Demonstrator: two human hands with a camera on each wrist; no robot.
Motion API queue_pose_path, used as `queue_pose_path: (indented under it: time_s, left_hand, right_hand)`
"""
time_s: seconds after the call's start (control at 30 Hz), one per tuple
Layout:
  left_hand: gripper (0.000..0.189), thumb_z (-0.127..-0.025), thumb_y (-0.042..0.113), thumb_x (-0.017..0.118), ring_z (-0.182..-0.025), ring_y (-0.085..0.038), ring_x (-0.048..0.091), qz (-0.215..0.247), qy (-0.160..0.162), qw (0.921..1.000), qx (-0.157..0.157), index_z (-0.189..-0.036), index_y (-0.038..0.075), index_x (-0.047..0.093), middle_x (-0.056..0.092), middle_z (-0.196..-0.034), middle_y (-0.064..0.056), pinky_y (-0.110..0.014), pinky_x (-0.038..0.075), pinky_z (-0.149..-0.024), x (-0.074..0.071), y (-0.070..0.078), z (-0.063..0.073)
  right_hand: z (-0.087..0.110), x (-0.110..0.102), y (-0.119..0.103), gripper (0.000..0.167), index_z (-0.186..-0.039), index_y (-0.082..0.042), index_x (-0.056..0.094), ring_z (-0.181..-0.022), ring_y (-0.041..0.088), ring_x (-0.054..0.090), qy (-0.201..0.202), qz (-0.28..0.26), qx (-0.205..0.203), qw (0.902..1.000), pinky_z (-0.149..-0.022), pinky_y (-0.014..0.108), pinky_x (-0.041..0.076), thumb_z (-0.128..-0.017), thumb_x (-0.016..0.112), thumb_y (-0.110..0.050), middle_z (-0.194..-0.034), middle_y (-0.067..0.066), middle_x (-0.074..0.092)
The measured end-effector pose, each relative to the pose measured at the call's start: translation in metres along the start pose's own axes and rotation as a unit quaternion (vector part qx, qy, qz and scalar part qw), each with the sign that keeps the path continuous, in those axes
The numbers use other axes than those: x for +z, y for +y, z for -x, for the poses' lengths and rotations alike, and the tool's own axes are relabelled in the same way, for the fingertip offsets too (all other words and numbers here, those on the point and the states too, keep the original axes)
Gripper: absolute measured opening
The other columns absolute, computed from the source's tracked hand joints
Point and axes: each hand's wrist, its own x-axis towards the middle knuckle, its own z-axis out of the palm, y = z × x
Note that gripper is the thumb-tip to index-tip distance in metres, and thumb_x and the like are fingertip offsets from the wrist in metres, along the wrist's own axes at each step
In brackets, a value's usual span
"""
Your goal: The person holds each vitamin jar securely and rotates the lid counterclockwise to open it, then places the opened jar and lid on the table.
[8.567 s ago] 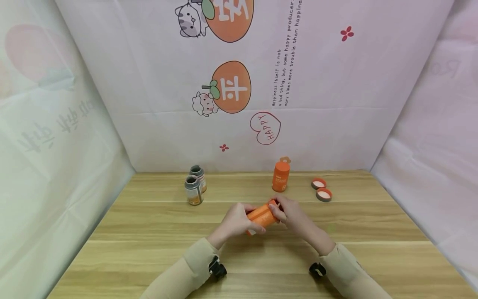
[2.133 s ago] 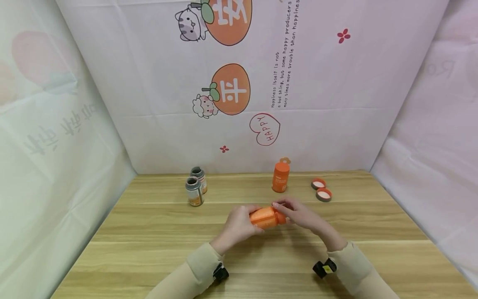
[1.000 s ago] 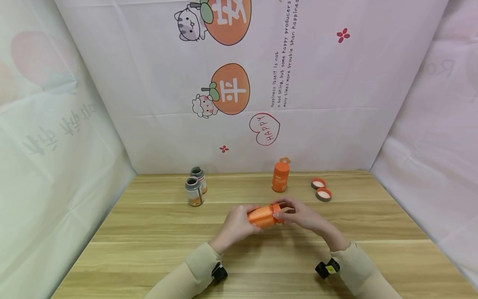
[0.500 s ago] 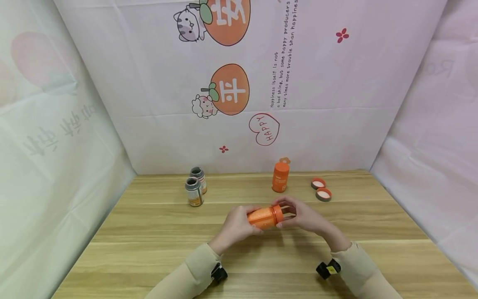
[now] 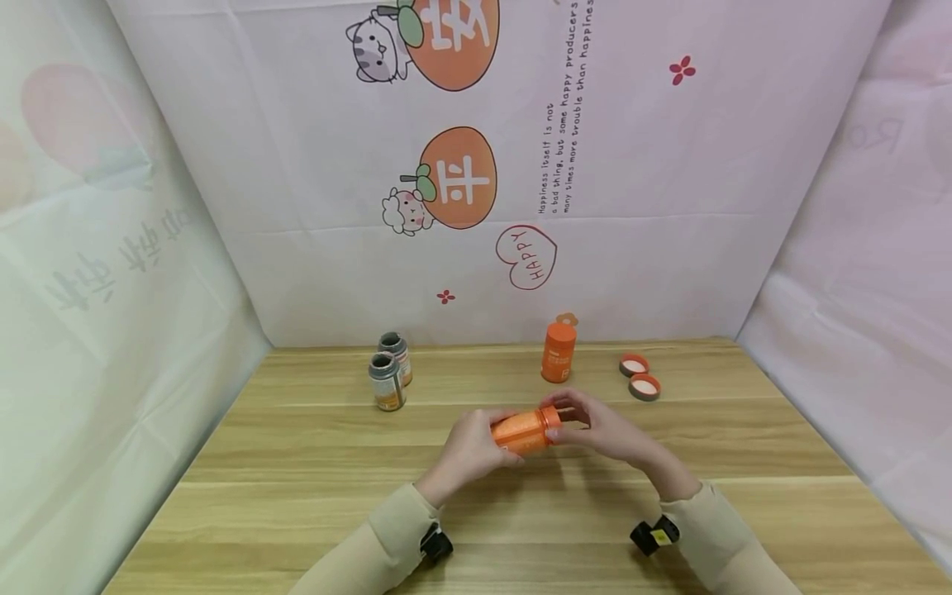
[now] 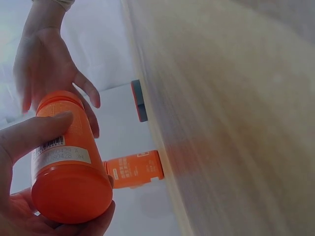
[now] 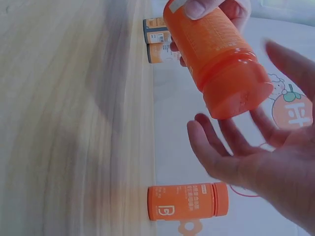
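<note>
My left hand (image 5: 470, 446) grips an orange pill bottle (image 5: 518, 433) by its body, holding it tilted on its side above the wooden table, its capped end toward the right. In the left wrist view the thumb lies across the printed label (image 6: 64, 153). At the other end, my right hand (image 5: 601, 428) is cupped round the orange cap (image 7: 238, 91). Its fingers are spread and bent, and the right wrist view shows a gap between thumb and cap. Behind them a second orange bottle (image 5: 558, 354) stands upright with its cap on.
Two uncapped grey-necked jars (image 5: 387, 383) stand together at the back left. Two grey-and-orange lids (image 5: 644, 387) lie with their white insides up at the back right. A printed white cloth (image 5: 632, 264) hangs behind the table (image 5: 312, 496).
The bottle has swung from an upward slant to nearly level since the oldest frame. My right fingers have shifted repeatedly around the cap; the standing bottle, jars and lids stay put.
</note>
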Motion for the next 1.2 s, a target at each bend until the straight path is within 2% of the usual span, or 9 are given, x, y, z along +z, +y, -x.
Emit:
queue_pose_path:
  time_s: [0.13,0.23,0.4,0.53,0.67,0.93,1.2]
  left_hand:
    - [0.059,-0.056,0.015,0.087,-0.074,-0.008,0.055,-0.012,0.004,0.9998,0.015,-0.112,0.014,0.069,0.069,-0.095,0.002,-0.024,0.044,-0.065,-0.0001,0.0005,0.0006]
    - [0.058,-0.056,0.015,0.087,-0.073,-0.008,0.054,-0.018,0.004,0.9996,0.023,-0.111,0.013,0.07,0.07,-0.094,0.002,-0.023,0.044,-0.065,-0.0001,0.002,0.0015]
    - [0.059,-0.056,0.014,0.087,-0.074,-0.008,0.055,-0.022,0.004,0.9996,0.018,-0.113,0.012,0.069,0.07,-0.096,0.002,-0.023,0.044,-0.066,0.0004,0.0032,0.0022]
    - [0.06,-0.057,0.014,0.087,-0.075,-0.009,0.055,-0.019,0.003,0.9997,0.012,-0.114,0.013,0.069,0.07,-0.097,0.001,-0.024,0.044,-0.066,0.0007,0.0028,0.0019]
    - [0.06,-0.056,0.014,0.087,-0.076,-0.009,0.055,-0.021,0.005,0.9997,0.014,-0.113,0.013,0.069,0.07,-0.097,0.001,-0.024,0.044,-0.066,0.0005,0.0026,0.0018]
    - [0.06,-0.057,0.015,0.087,-0.076,-0.009,0.055,-0.02,0.005,0.9997,0.014,-0.114,0.012,0.069,0.07,-0.097,0.001,-0.024,0.044,-0.067,-0.0007,0.0037,0.0016]
    - [0.059,-0.058,0.015,0.087,-0.078,-0.009,0.055,-0.017,0.002,0.9998,0.011,-0.114,0.013,0.069,0.069,-0.098,0.002,-0.025,0.044,-0.068,-0.0006,0.0038,0.0016]
  right_hand:
    - [-0.0007,0.0022,-0.0045,0.053,-0.134,-0.008,0.043,-0.118,0.03,0.053,0.029,-0.01,0.076,0.9966,-0.092,0.045,0.049,-0.095,0.051,-0.044,-0.131,0.015,0.051]
    - [-0.0017,0.0028,-0.0064,0.057,-0.132,-0.006,0.044,-0.11,0.025,0.057,0.037,-0.017,0.118,0.9922,-0.092,0.048,0.048,-0.095,0.047,-0.049,-0.126,0.015,0.054]
    - [-0.0033,0.0026,-0.0071,0.062,-0.13,0.0,0.044,-0.095,0.02,0.06,0.017,-0.021,0.142,0.9895,-0.087,0.047,0.051,-0.095,0.047,-0.051,-0.112,0.014,0.059]
    - [-0.004,0.0015,-0.0064,0.06,-0.128,0.003,0.045,-0.089,0.021,0.062,-0.005,-0.032,0.132,0.9908,-0.083,0.046,0.053,-0.096,0.046,-0.048,-0.104,0.014,0.061]
    - [-0.0048,0.0005,-0.0052,0.058,-0.127,0.003,0.046,-0.087,0.021,0.063,-0.01,-0.034,0.118,0.9924,-0.08,0.046,0.053,-0.096,0.048,-0.046,-0.103,0.014,0.061]
    - [-0.0026,-0.0017,-0.0031,0.054,-0.129,0.001,0.045,-0.095,0.021,0.06,-0.012,-0.038,0.094,0.9948,-0.085,0.048,0.051,-0.095,0.053,-0.041,-0.116,0.017,0.057]
    - [0.001,-0.0032,-0.002,0.05,-0.133,-0.006,0.045,-0.108,0.025,0.056,-0.017,-0.015,0.054,0.9983,-0.088,0.048,0.049,-0.094,0.057,-0.034,-0.127,0.017,0.052]
